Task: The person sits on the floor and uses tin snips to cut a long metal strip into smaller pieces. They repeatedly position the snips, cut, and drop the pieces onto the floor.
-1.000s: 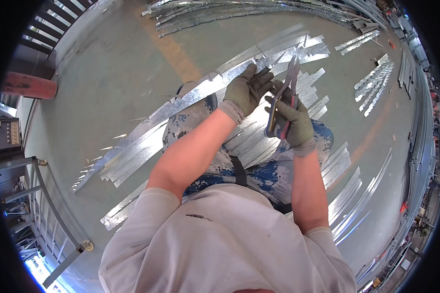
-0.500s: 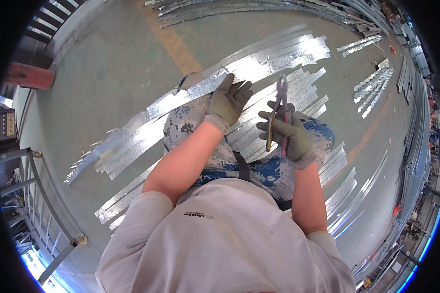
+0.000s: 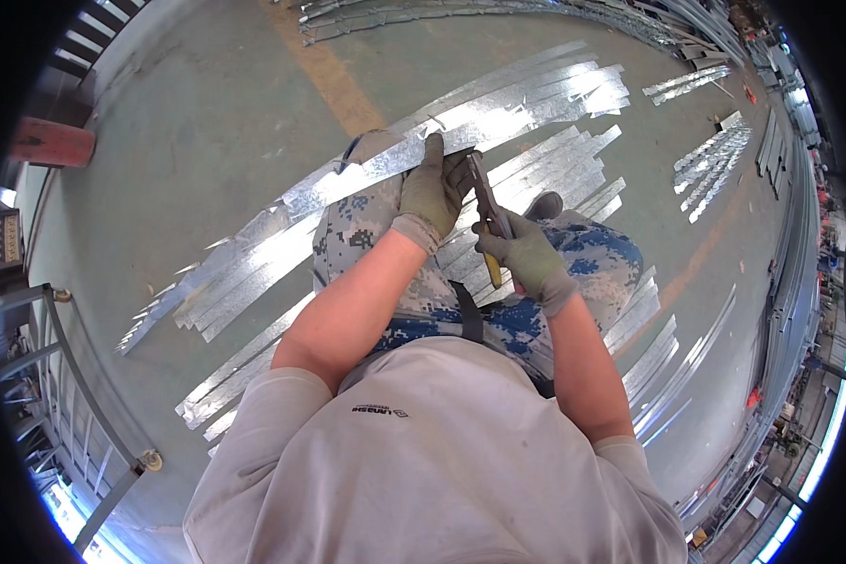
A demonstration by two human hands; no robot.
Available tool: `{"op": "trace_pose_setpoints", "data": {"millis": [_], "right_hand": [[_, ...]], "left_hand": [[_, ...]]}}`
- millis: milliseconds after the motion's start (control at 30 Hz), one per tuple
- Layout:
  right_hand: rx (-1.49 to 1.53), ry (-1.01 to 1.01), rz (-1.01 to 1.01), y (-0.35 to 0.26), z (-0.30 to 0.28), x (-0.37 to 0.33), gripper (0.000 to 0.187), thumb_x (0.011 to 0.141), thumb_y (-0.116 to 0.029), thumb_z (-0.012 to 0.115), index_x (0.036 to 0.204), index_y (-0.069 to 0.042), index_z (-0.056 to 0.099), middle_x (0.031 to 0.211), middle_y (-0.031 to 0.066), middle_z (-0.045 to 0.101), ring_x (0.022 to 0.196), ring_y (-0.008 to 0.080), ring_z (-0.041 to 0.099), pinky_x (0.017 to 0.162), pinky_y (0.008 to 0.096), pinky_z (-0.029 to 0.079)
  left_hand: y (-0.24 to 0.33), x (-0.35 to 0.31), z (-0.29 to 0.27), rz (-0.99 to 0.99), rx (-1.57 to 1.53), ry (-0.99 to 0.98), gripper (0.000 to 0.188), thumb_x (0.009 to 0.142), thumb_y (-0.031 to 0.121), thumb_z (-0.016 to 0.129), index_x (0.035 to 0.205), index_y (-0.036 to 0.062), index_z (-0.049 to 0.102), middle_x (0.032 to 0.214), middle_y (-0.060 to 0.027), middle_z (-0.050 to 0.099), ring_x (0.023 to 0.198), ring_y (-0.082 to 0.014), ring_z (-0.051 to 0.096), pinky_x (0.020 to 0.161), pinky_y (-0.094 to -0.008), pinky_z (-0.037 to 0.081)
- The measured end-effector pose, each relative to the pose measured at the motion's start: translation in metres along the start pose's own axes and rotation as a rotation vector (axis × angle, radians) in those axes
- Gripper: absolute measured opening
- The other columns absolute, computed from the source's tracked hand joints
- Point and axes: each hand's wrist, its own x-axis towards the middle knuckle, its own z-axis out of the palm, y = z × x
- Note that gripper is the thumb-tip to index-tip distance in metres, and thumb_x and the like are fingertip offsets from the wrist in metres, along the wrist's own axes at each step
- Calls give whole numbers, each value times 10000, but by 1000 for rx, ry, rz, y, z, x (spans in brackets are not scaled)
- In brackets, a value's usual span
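My gloved left hand (image 3: 430,193) is at the near edge of a long, shiny metal strip (image 3: 374,171) that lies across my left knee. The thumb rests on the strip's face, and the other fingers curl at its lower edge, partly hidden. In my gloved right hand (image 3: 528,254) is a plier-like hand tool (image 3: 486,193) with dark jaws and a yellow-lined handle. Its jaws point up and left, close to my left fingertips. Whether they touch the strip I cannot tell.
More metal strips (image 3: 545,169) lie in overlapping rows under and around my legs. Shorter bundles (image 3: 714,160) sit at the right, and long metal profiles (image 3: 498,11) are stacked at the far side. A wheeled metal frame (image 3: 94,395) stands at the left, below a red cylinder (image 3: 54,142).
My right hand has brought the plier-like tool left, tilting it towards the left hand. The left hand's fingers, spread before, have curled in at the strip's edge.
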Motion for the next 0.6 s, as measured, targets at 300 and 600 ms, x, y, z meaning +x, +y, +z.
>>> {"op": "trace_pose_setpoints", "data": {"millis": [300,600], "right_hand": [[-77,44,30,-5,13,9,379,1025,-219,722,1349,-34,654,928,42,664,705,147,563,637,322,506],[-214,122,-44,0,22,19,562,1010,-256,722,1506,-19,605,981,99,709,831,221,635,823,371,559]], "left_hand": [[1,-2,1,6,-2,34,427,1156,446,619,1263,34,655,1152,-169,774,1066,-296,773,871,-418,658],[1,-6,5,-2,1,33,502,1134,484,644,1330,23,599,1144,-199,788,967,-282,775,842,-384,669]]}}
